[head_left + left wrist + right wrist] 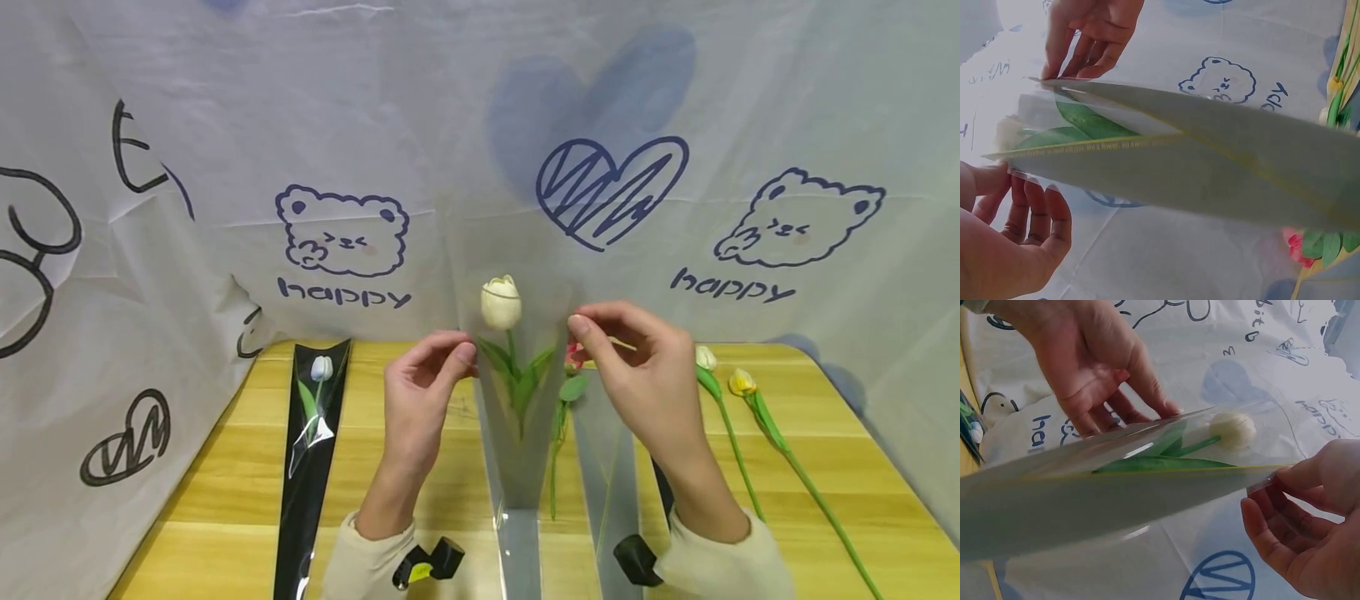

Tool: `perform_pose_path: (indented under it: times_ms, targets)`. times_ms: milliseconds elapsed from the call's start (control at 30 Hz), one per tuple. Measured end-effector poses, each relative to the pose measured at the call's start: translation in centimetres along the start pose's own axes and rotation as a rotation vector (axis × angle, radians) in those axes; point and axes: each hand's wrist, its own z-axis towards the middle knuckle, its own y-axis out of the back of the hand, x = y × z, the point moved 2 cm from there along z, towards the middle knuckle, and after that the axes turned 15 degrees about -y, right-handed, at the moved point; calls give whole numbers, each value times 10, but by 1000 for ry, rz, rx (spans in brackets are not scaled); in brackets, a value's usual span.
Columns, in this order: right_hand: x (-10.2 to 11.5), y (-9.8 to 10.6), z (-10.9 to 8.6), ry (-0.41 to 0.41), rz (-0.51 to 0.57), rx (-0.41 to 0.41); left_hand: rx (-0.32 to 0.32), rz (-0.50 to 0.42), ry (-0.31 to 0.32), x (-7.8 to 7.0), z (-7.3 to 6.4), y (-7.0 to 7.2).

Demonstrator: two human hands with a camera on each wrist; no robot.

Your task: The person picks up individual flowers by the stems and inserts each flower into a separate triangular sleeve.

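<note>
A white tulip [501,304] with green leaves stands inside a grey and clear flower sleeve [517,471], its bloom near the wide upper opening. My left hand [426,396] pinches the sleeve's left upper edge between thumb and fingertips. On the opposite upper edge, my right hand [648,367] pinches the film with thumb and index finger, the other fingers loosely bent. The sleeve tapers downward toward me, above the table. Yellow edging with small lettering runs along the sleeve [1147,181] in the left wrist view. Through the film, the bloom [1233,430] shows between both hands in the right wrist view.
A black sleeve [300,517] containing a white tulip lies on the wooden table [225,508] at left. Behind my right hand are a pink flower [573,357] and a flat grey sleeve [609,467]. White [706,358] and yellow [742,383] tulips lie at right. A printed cloth [465,167] hangs behind.
</note>
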Motion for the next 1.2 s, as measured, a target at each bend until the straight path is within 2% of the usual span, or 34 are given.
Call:
perform_pose_path:
  times_ms: [67,133,200,400,467,533,667,867,1000,1100,1200]
  targets:
    - [4,-1,5,8,22,-7,4,-23,31,1,1,1]
    - [8,-3,10,23,38,-14,39,-38,72,3,1,1]
    - [12,-3,15,41,47,-22,108,-47,117,7,0,2]
    - [11,-3,22,49,77,-36,398,-67,260,28,-7,1]
    - [8,-2,23,42,86,-38,458,-68,301,36,-10,-2]
    - [6,-1,23,36,91,-42,489,-50,330,42,-13,-6]
    - [-1,1,22,9,119,-58,491,-34,351,49,-18,-10]
    - [-13,8,19,-33,192,-61,450,9,354,43,-14,-5]
    - [-32,13,15,-88,230,-83,395,49,366,35,-4,12]
    - [-56,13,10,-178,239,-99,352,116,407,34,4,32]
    - [-82,12,5,-284,221,-104,324,210,461,39,11,56]
